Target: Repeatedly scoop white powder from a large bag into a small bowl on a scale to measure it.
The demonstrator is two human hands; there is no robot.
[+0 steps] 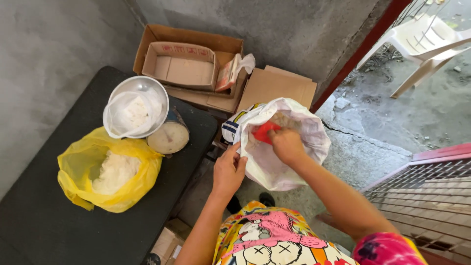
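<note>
Beside the black table's right edge, a big white sack (294, 162) stands open on the concrete floor (363, 147), mouth up. Right hand (287, 145) is down inside the mouth, fingers closed on a red scoop (265, 131). Left hand (228, 169) pinches the sack's near rim, holding it open. Sack contents pale, hard to tell what. On the black table (49, 216): yellow plastic bag (81, 172), open, with a white grainy heap inside; just behind it a dial scale (169, 137) with a metal bowl (147, 86) on top, a clear bag of white stuff sitting in the bowl. Behind, against the grey wall, open cardboard boxes (186, 68), one nested in another. White plastic chair (427, 37) far top right, outdoors. Metal grate (431, 191) at right.
</note>
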